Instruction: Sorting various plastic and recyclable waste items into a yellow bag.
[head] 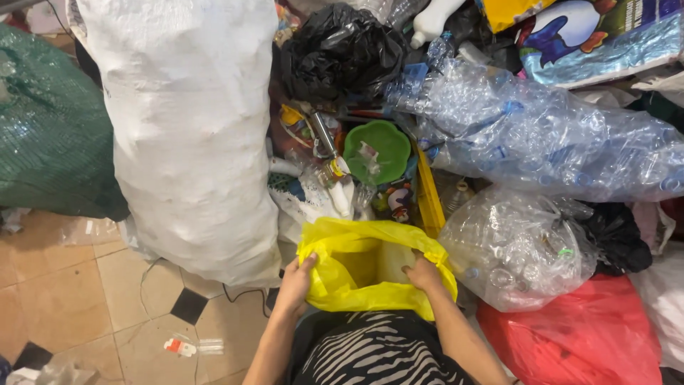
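Tan floor tiles [64, 299] show beside heaped sacks of recyclables. Both hands grip the rim of a yellow plastic bag [356, 246]: the left hand [296, 285] pinches its near-left edge, the right hand [425, 274] clutches the right edge. It is glossy, crumpled, its mouth held open, between a white woven sack [185, 135] and a clear bag of bottles [513, 249].

I can't see what lies inside the yellow bag [370, 267]; its folded rim hides the bottom. My right hand [425, 274]'s fingertips vanish inside it. The white sack [189, 128] and red bag [570, 335] run off the frame.
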